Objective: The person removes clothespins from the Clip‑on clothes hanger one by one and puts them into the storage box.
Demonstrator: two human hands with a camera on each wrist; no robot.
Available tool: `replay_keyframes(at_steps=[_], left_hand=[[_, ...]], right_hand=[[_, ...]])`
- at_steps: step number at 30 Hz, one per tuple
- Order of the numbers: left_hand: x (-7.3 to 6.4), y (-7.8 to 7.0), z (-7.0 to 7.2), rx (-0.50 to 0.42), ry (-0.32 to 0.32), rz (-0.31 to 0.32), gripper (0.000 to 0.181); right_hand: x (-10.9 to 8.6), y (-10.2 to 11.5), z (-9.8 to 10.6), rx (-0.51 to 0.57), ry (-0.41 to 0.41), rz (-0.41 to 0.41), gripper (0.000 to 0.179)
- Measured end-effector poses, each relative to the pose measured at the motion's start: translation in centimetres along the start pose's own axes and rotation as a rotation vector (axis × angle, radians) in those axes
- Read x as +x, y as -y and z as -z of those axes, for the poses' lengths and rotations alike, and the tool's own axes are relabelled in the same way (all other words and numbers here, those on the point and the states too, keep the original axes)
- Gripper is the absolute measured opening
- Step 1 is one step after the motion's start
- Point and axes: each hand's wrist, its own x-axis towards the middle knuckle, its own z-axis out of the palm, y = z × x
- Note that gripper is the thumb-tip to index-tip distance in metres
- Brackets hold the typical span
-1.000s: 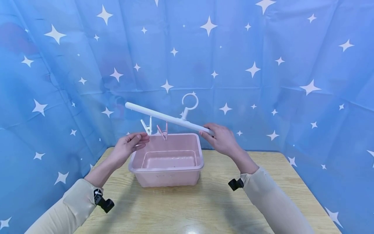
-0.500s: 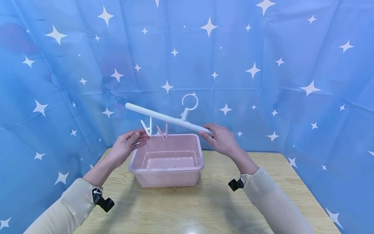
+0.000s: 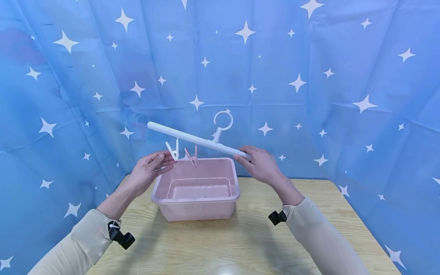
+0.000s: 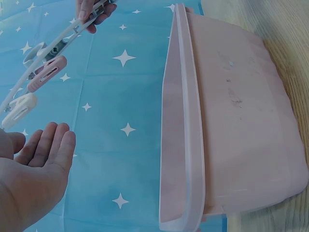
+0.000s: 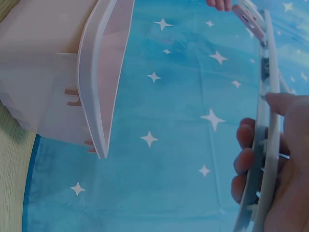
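A white hanger bar (image 3: 183, 135) with a ring hook (image 3: 223, 120) hangs tilted above the pink basin, its left end higher. My right hand (image 3: 260, 164) grips its lower right end, fingers curled round it in the right wrist view. Two clips hang from the bar: a white clothes peg (image 3: 174, 150) and, to its right, a pink clothes peg (image 3: 192, 156). My left hand (image 4: 38, 179) is beside the white peg with its fingers nearly straight and palm turned up. In the head view the fingertips overlap the peg's lower end; I cannot tell whether they touch it.
The pink basin (image 3: 196, 199) stands on a wooden table (image 3: 220, 244), below the bar and between my forearms. A blue curtain (image 3: 268, 46) with white stars surrounds the table at the back and sides. Black cameras (image 3: 122, 236) are strapped to both wrists.
My left thumb has lifted slightly away from the fingers, and the hand has shifted a little up beside the white peg. The right hand and hanger bar have stayed almost still.
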Motion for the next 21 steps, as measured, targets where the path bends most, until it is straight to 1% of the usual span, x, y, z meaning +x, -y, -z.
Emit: replay_keyframes(at_steps=[8,21], left_hand=[[-0.03,-0.46,-0.35,-0.071,0.005,0.007,0.055],[0.09,-0.69,-0.31,-0.137,0.025,0.017,0.059]], right_hand=[[0.00,0.10,0.00,0.000,0.001,-0.001,0.040],[-0.06,0.14,-0.09,-0.001,0.004,-0.003,0.039]])
